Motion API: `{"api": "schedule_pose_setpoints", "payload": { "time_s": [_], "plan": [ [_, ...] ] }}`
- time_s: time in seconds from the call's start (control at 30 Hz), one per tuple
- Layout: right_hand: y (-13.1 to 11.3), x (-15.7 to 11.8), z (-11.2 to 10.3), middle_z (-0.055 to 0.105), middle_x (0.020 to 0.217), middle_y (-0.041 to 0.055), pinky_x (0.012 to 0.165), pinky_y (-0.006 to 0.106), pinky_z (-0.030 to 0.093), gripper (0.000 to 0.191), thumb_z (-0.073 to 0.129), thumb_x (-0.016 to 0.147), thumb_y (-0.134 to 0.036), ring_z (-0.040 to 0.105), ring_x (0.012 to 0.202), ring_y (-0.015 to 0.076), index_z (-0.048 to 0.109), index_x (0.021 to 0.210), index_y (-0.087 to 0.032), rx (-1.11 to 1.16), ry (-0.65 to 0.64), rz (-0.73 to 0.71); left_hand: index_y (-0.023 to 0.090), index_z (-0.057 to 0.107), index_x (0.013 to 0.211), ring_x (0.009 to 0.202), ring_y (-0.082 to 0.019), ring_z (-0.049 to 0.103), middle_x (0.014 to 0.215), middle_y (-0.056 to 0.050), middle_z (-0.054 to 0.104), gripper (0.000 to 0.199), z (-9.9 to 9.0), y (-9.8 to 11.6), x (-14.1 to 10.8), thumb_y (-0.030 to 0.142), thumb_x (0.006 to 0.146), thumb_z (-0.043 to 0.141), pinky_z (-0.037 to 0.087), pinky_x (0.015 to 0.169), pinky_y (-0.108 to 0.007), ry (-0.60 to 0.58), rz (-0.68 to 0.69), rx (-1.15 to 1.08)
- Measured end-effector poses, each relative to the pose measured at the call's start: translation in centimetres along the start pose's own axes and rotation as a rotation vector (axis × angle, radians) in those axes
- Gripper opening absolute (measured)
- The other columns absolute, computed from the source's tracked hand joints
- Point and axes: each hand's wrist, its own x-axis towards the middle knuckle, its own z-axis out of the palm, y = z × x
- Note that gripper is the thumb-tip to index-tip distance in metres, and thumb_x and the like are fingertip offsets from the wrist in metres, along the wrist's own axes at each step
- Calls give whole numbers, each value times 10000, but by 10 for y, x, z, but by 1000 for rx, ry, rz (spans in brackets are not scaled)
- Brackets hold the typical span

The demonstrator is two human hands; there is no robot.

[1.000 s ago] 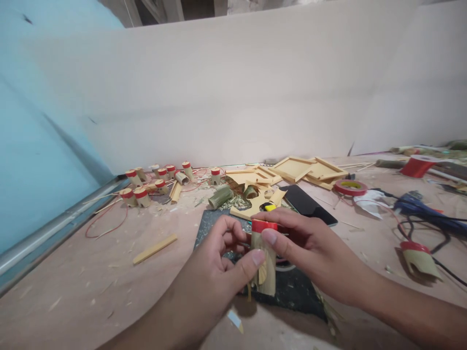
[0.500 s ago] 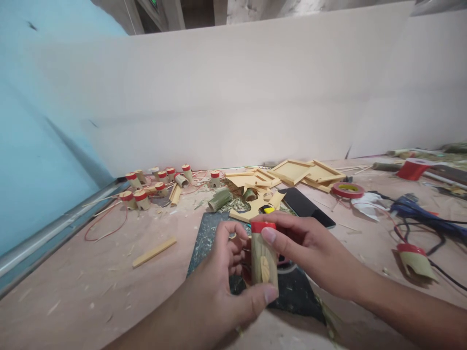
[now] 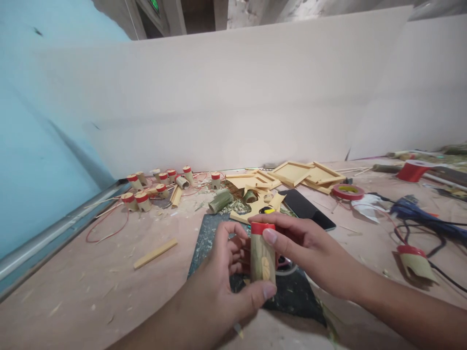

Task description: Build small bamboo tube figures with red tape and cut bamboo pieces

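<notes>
A bamboo tube (image 3: 260,257) with a red band round its top and a pale carved patch on its side stands upright between my hands. My left hand (image 3: 229,277) is closed on its lower part, thumb across the front near the bottom. From the right, my right hand (image 3: 302,243) pinches it near the red band, thumb in front and fingers behind. Below lies a dark cutting mat (image 3: 292,296). Behind the tube, partly hidden, shows a roll of tape (image 3: 287,267). A yellow and black tool (image 3: 268,210) pokes out just beyond my right fingers.
Several red-topped bamboo pieces (image 3: 142,200) stand at the back left, near red cord. A wood strip (image 3: 155,253) lies left of the mat. Wooden frames (image 3: 292,173), a phone (image 3: 307,209) and red tape (image 3: 348,191) lie behind; another bamboo piece (image 3: 416,265) and cables are at right.
The bamboo tube has turned and shifted slightly in my fingers, its carved patch now a bit lower. Both hands keep nearly the same hold, and the view has moved a little.
</notes>
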Motion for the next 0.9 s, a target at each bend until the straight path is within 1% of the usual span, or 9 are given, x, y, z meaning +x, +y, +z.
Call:
{"api": "schedule_pose_setpoints", "payload": {
  "time_s": [0.1, 0.23, 0.3, 0.4, 0.53, 0.67, 0.77, 0.83, 0.9],
  "plan": [
    [1, 0, 0, 822, 1088, 43, 757, 308, 638, 423, 712, 1018, -561, 726, 935, 221, 775, 1326, -279, 7, 0, 14, 305, 347, 1178, 1223, -231, 693, 1294, -43, 696, 467, -1, -2, 0, 252, 999, 775, 469, 1035, -416, -6, 13, 32],
    [2, 0, 1, 797, 1159, 51, 769, 309, 628, 425, 739, 999, -566, 713, 963, 222, 776, 1317, -287, 23, -2, -3, 296, 351, 1145, 1084, -224, 721, 1132, -25, 714, 403, 3, -3, 1, 423, 1047, 721, 525, 906, -373, 83, -10, -38],
    [3, 0, 1, 788, 1124, 46, 756, 306, 615, 437, 745, 994, -576, 702, 919, 209, 763, 1331, -299, 44, -10, 13, 295, 347, 1119, 973, -192, 719, 1054, -5, 712, 410, 6, -2, 2, 453, 1046, 718, 529, 821, -322, 130, -36, -91],
    [8, 0, 1, 770, 1034, 29, 698, 288, 579, 446, 752, 989, -591, 660, 791, 172, 737, 1327, -300, 86, -12, 45, 298, 334, 1129, 854, -147, 689, 1055, -3, 717, 413, 6, -4, 4, 478, 1053, 697, 520, 763, -285, 145, -39, -151],
    [14, 3, 2, 734, 934, 14, 672, 284, 545, 459, 753, 984, -610, 623, 741, 159, 722, 1277, -258, 75, 22, 30, 298, 336, 1144, 985, -206, 722, 1119, -29, 710, 417, 2, -10, 5, 418, 1031, 719, 536, 793, -317, 134, -60, -56],
    [17, 5, 2, 711, 934, 5, 675, 290, 545, 473, 740, 995, -612, 626, 749, 161, 689, 1304, -257, 89, 39, 46, 284, 331, 1128, 1084, -228, 724, 1168, -50, 705, 394, 1, -12, 5, 293, 1021, 710, 538, 898, -373, 85, -10, 58],
    [16, 5, 1, 719, 1010, 9, 675, 280, 552, 534, 791, 967, -588, 653, 790, 160, 640, 1379, -282, 114, -7, 67, 284, 323, 1116, 1070, -220, 722, 1174, -51, 712, 407, 2, -10, 6, 297, 1012, 715, 528, 911, -378, 106, 0, 31],
    [15, 6, 0, 739, 1076, 32, 687, 291, 571, 572, 855, 911, -574, 691, 861, 188, 645, 1349, -274, 127, -42, 93, 285, 334, 1131, 1035, -223, 724, 1142, -38, 720, 448, 0, -5, 6, 317, 980, 754, 523, 907, -378, 124, -3, 60],
    [13, 8, -3, 758, 1088, 51, 711, 318, 598, 557, 867, 893, -578, 716, 912, 220, 662, 1295, -253, 101, -22, 87, 278, 384, 1158, 1034, -237, 721, 1127, -37, 727, 378, -8, 3, 7, 366, 1005, 718, 514, 908, -383, 143, 8, 178]
  ]
}}
